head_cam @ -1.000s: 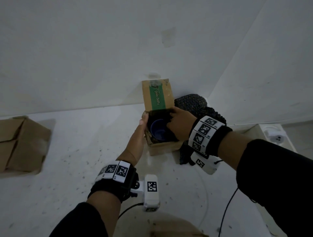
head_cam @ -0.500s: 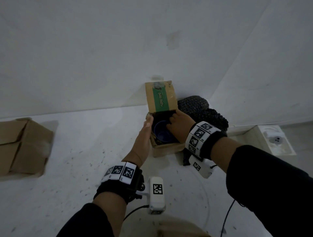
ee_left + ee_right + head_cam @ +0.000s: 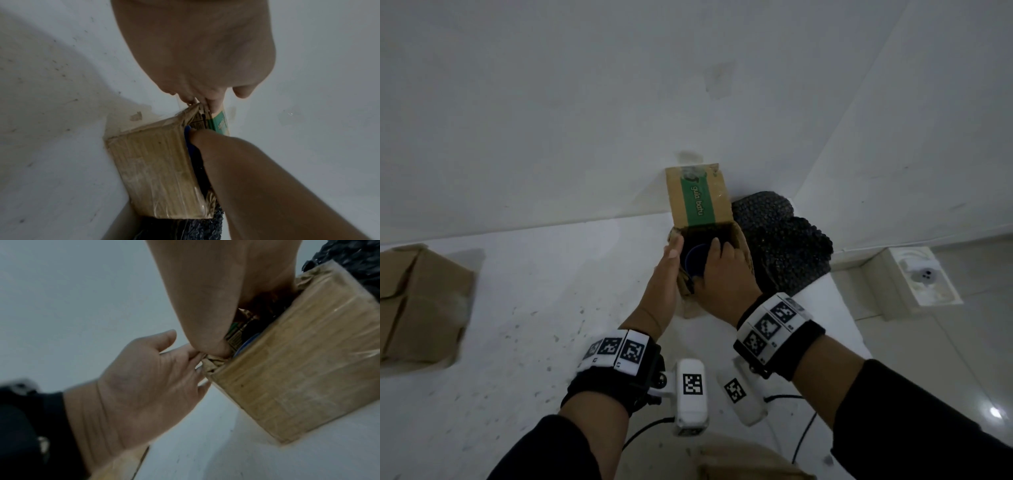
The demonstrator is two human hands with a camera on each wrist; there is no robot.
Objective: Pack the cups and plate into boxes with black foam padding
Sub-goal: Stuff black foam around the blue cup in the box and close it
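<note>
Now the right hand [image 3: 722, 274] has slid from the box's right side toward its near edge, fingers curled down inside over the blue cup [image 3: 693, 262]; what its grip pinches, cup or foam, I cannot tell. The left hand [image 3: 666, 274] lies flat and straight-fingered against the small cardboard box [image 3: 690, 298], steadying it. The cup looks seated, so padding comes next. Black foam padding [image 3: 784, 246] lies just beside, at the white tabletop's [image 3: 517, 325] far right corner by the wall; another cardboard box [image 3: 421, 305] sits at the left edge.

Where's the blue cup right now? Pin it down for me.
In the head view the blue cup sits inside the open cardboard box against the far wall, between the left hand and right hand, left of the black foam.
</note>
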